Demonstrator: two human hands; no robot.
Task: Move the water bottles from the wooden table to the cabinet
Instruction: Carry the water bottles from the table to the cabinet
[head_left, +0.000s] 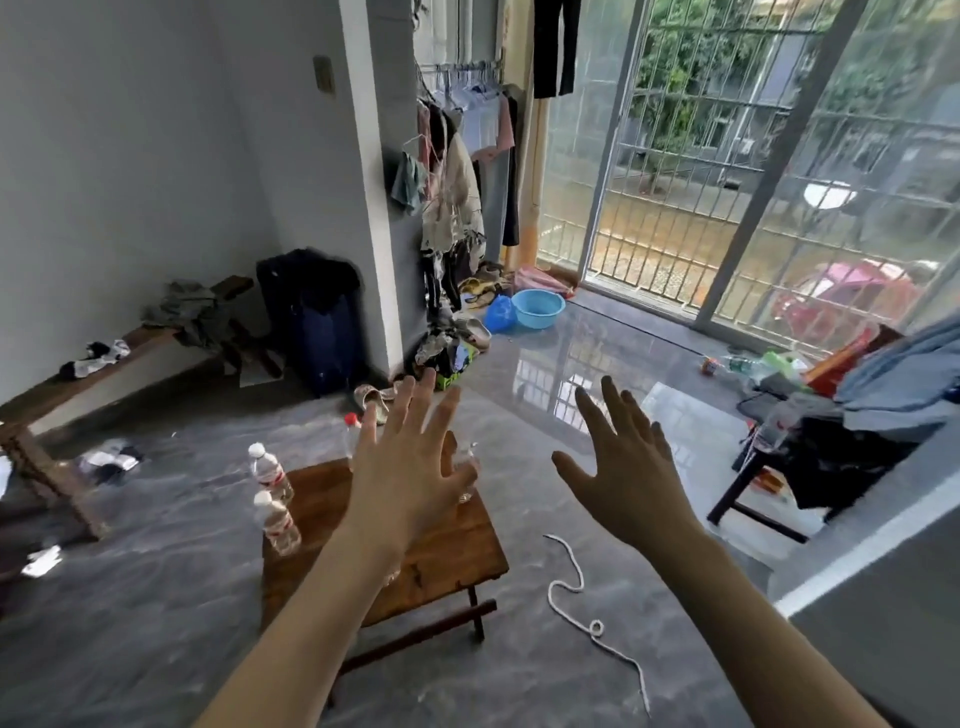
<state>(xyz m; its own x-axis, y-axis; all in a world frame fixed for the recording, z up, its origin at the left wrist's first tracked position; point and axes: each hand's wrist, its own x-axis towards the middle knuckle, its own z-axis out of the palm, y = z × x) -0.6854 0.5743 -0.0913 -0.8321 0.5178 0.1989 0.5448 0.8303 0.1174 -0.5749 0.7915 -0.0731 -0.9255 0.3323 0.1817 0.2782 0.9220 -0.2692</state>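
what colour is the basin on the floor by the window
Light blue. The basin shows clearly in the head view, its only view.

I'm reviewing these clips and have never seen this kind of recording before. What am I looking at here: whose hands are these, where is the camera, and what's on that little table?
There is no machine here. One wide-angle camera sits on a person's head and looks forward and down, so the two bare arms reaching into view are the wearer's own. The left hand and right hand are both spread open and hold nothing. Below them stands a small wooden table on a grey floor. Two clear water bottles with white caps stand at its left edge; a red-capped bottle and another bottle are partly hidden behind the left hand. A white rope lies on the floor to the right.
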